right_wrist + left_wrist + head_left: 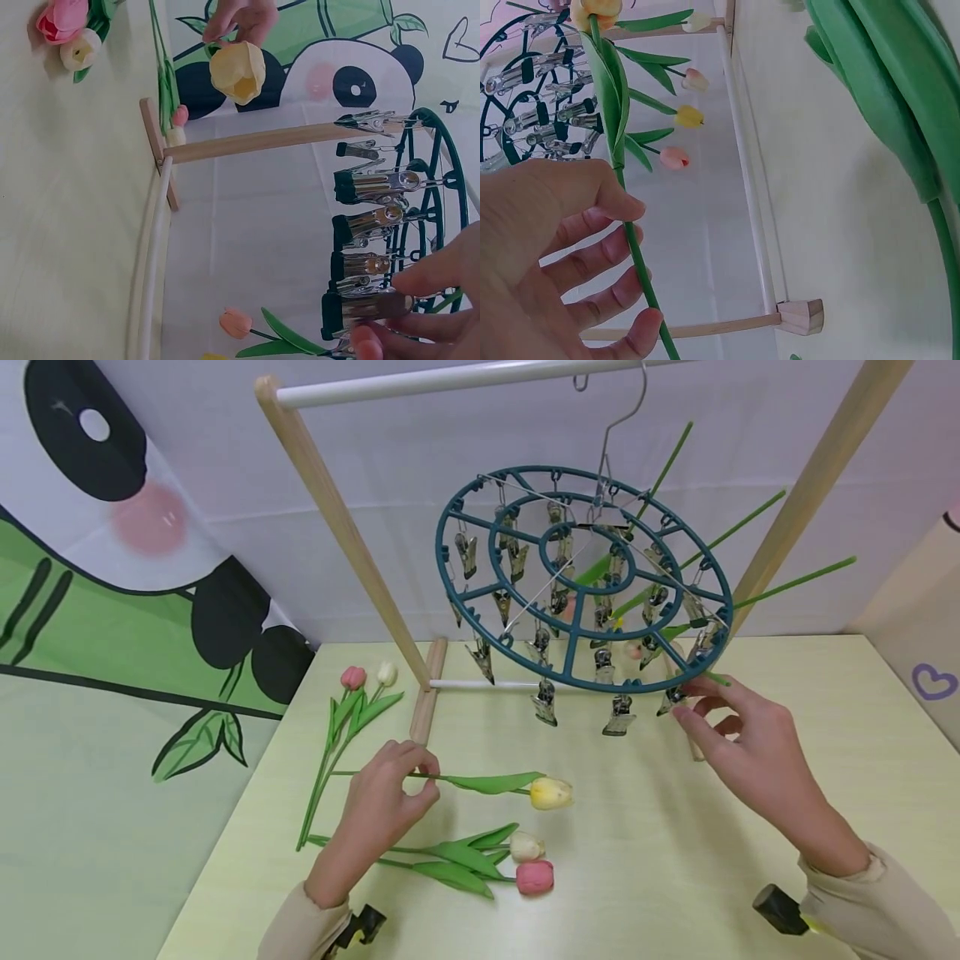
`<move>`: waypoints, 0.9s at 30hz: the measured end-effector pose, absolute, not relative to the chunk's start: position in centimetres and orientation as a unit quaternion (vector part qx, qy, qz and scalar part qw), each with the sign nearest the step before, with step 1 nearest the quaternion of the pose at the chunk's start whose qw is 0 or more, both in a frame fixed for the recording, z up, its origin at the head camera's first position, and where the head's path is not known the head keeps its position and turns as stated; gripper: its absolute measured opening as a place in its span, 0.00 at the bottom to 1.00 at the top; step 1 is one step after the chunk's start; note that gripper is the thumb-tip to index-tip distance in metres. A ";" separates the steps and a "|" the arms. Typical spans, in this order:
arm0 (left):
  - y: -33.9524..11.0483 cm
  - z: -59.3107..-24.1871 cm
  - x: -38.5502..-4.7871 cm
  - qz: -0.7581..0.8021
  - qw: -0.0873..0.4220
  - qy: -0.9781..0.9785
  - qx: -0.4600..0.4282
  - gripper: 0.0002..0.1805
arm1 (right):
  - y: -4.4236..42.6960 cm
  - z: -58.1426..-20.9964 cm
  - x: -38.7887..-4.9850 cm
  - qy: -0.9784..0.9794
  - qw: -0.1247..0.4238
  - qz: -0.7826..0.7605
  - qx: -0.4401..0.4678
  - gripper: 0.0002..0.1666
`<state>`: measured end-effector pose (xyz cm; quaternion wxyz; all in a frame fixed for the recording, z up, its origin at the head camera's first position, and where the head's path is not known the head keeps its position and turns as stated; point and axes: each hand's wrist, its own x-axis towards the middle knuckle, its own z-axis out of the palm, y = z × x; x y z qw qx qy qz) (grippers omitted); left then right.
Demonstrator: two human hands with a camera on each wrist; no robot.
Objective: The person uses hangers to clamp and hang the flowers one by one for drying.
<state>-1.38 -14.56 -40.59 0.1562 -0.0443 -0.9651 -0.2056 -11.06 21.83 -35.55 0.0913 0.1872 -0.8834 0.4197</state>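
Observation:
My left hand [386,797] pinches the green stem of a yellow tulip [551,793] above the table, its bloom pointing right. In the left wrist view the thumb and fingers grip the stem [641,270] below the leaf. A round dark-green clip hanger [573,652] hangs by its hook from a white bar. With thumb and fingers my right hand [757,760] pinches a metal clip [367,307] at the ring's near right edge. Several tulips hang in other clips, among them a pink one [235,322]; their green stems [817,577] stick out at the upper right.
Pink and white tulips [535,878] lie at the table's front, and another pair [353,677] lies at the left. The rack's wooden leg [352,543] stands left of the hanger, with a low white crossbar [487,684]. A panda-print cloth [90,627] covers the left side.

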 end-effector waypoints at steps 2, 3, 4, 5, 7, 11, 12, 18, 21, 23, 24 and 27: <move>-14.4 -40.4 -1.4 -0.203 0.158 -0.965 -0.045 0.12 | 21.7 -35.6 -11.1 -0.879 0.094 0.428 0.189 0.15; -14.3 -40.3 -1.3 -0.202 0.160 -0.965 -0.046 0.12 | 21.7 -35.7 -11.1 -0.877 0.094 0.431 0.190 0.15; -14.3 -40.2 -1.3 -0.200 0.163 -0.965 -0.048 0.12 | 21.6 -35.7 -11.2 -0.877 0.093 0.433 0.189 0.15; -14.2 -40.1 -1.3 -0.199 0.166 -0.965 -0.050 0.11 | 21.6 -35.7 -11.2 -0.877 0.093 0.432 0.188 0.15; -14.1 -39.9 -1.3 -0.197 0.172 -0.964 -0.054 0.11 | 21.4 -35.8 -11.2 -0.878 0.092 0.431 0.184 0.15; -13.8 -39.7 -1.2 -0.193 0.187 -0.961 -0.064 0.11 | 21.3 -35.7 -11.4 -0.881 0.089 0.431 0.174 0.16; -13.8 -39.6 -1.2 -0.194 0.191 -0.960 -0.067 0.11 | 21.2 -35.7 -11.4 -0.881 0.090 0.432 0.173 0.17; -13.2 -39.3 -1.1 -0.197 0.210 -0.954 -0.080 0.12 | 21.1 -35.8 -11.8 -0.871 0.104 0.448 0.173 0.18; -13.0 -39.4 -1.0 -0.197 0.213 -0.954 -0.080 0.12 | 21.2 -35.9 -11.8 -0.866 0.097 0.460 0.172 0.18; -12.9 -39.4 -1.0 -0.196 0.212 -0.954 -0.080 0.12 | 21.3 -35.9 -11.7 -0.865 0.090 0.465 0.169 0.18; -12.9 -39.4 -1.0 -0.196 0.212 -0.954 -0.080 0.12 | 21.3 -35.9 -11.7 -0.864 0.086 0.467 0.167 0.18; -12.9 -39.3 -1.0 -0.196 0.213 -0.954 -0.082 0.11 | 21.5 -35.9 -11.7 -0.865 0.076 0.468 0.163 0.18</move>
